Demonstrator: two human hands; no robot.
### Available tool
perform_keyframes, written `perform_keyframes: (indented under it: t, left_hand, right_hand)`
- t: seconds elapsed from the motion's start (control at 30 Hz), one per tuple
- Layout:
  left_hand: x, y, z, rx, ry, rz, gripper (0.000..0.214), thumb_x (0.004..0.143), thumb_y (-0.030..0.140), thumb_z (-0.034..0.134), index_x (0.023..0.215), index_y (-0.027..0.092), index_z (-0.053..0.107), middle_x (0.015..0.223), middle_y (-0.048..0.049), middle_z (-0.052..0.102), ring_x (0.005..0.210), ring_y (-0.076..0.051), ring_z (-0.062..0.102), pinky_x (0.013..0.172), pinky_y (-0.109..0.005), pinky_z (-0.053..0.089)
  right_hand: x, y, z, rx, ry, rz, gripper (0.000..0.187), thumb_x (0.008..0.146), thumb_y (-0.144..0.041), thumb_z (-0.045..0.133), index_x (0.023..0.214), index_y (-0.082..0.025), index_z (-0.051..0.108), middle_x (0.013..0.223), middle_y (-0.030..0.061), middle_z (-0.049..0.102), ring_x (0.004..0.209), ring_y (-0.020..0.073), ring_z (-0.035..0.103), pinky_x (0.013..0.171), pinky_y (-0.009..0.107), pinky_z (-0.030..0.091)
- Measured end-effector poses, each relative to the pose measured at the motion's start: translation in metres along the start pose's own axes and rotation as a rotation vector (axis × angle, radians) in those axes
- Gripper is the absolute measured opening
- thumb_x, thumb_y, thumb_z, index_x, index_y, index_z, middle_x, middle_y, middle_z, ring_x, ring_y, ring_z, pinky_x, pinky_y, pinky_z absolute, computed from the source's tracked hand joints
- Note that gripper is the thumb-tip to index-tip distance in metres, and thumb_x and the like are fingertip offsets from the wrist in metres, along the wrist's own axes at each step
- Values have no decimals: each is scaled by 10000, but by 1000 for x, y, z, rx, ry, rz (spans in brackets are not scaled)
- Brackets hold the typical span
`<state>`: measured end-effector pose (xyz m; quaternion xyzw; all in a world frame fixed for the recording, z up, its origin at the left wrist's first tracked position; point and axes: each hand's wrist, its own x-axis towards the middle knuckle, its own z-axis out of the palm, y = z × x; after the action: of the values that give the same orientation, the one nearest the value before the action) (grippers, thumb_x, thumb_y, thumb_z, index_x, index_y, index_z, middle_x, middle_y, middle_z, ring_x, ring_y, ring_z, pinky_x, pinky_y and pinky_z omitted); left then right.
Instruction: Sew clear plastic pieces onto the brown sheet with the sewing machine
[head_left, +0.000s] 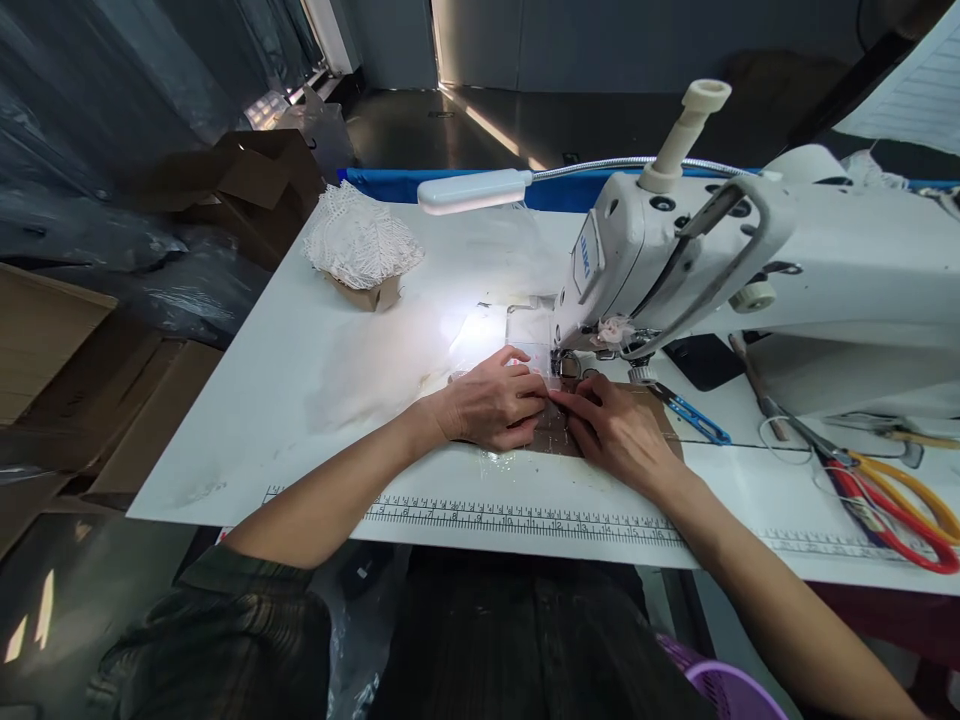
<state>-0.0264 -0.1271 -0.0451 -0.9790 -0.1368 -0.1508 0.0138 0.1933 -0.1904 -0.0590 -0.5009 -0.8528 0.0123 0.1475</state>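
Directly in front of the presser foot [561, 362] of a white sewing machine [611, 250], my two hands meet at the fingertips. My left hand [499, 402] is closed, its curled fingers on sheer white fabric [375, 365] that spreads out to the left. Thumb and forefinger of my right hand [616, 428] are pinched together just right of the left fingertips; what lies between them is too small to make out. A brown patch [551, 435] of the work surface shows beneath both hands. Blue thread snips [694, 415] lie right of my right hand.
A stack of white lace [364, 235] rests on a small cardboard box [367, 295] at the back left. A lit lamp [476, 190] hangs over the table. Scissors with red and orange handles [892, 500] lie far right. A printed ruler [487, 515] runs along the front edge.
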Motion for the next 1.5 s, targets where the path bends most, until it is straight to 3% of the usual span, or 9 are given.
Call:
perform_keyframes:
  t: [0.4,0.7,1.17,1.27,1.37,1.5]
  left_hand:
    - [1,-1,-1,-20,-17,-56,239,886,274,463,947,167,667,996,-73,647,834,-189,590,984,-452,393]
    - [3,0,-1,-8,-40,-123,301,914,333,452,1053,151,647,1104,-96,629,922,-217,588,1020,-470,373]
    - [7,-8,-3,-22,-108,-196,392,925,423,442,1118,138,630,1164,-114,590,973,-223,582,1015,-446,370]
    - [8,-9,-4,-19,-121,-200,420,924,441,447,1150,127,611,1214,-125,572,997,-233,575,1007,-441,369]
    - [8,-11,-4,-8,-133,-200,450,927,457,442,1193,123,583,1247,-130,553,998,-230,573,1015,-439,355]
    - [8,-14,-2,-9,-138,-211,450,928,474,446,1209,145,570,1215,-117,557,972,-220,571,995,-425,355]
  right_hand:
    - [5,-7,-4,-142,-156,90,447,922,-212,405,1348,-245,533,1091,139,563,752,201,559,565,295,433]
    - [4,-4,-3,-78,-74,62,392,939,-241,388,1285,-212,571,1060,143,588,764,218,578,557,302,440]
    - [16,-7,-9,-174,-121,137,386,935,-277,425,1263,-223,619,1035,142,667,630,196,582,468,292,311]
    - [15,-2,-12,-99,-113,147,385,929,-307,450,1264,-231,623,1029,134,687,647,199,611,466,281,329]
    - [13,7,-18,121,-97,156,378,944,-335,422,1238,-227,634,1067,121,686,731,212,651,546,292,438]
    - [16,27,-25,453,-136,257,387,978,-395,369,1049,-196,693,912,88,709,793,227,665,705,349,524]
